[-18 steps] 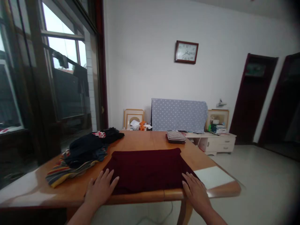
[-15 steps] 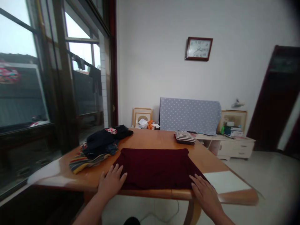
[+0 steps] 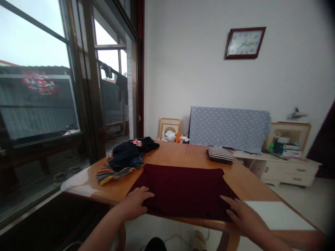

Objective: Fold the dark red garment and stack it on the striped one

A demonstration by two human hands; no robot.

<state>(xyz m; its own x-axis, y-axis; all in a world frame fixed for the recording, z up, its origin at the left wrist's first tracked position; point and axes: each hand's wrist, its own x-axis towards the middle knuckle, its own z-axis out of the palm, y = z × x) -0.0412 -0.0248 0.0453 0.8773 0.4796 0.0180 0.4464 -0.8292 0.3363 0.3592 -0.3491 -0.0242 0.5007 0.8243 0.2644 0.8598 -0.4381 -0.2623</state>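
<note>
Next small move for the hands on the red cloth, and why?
I'd probably pinch the near right corner of the cloth with the right hand and turn it inward. The cloth lies spread out, its right side flares toward the near edge, and that hand is already there, fingers open.

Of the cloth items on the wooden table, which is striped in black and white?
The small folded stack near the far right edge; the maroon garment looks plain.
</note>
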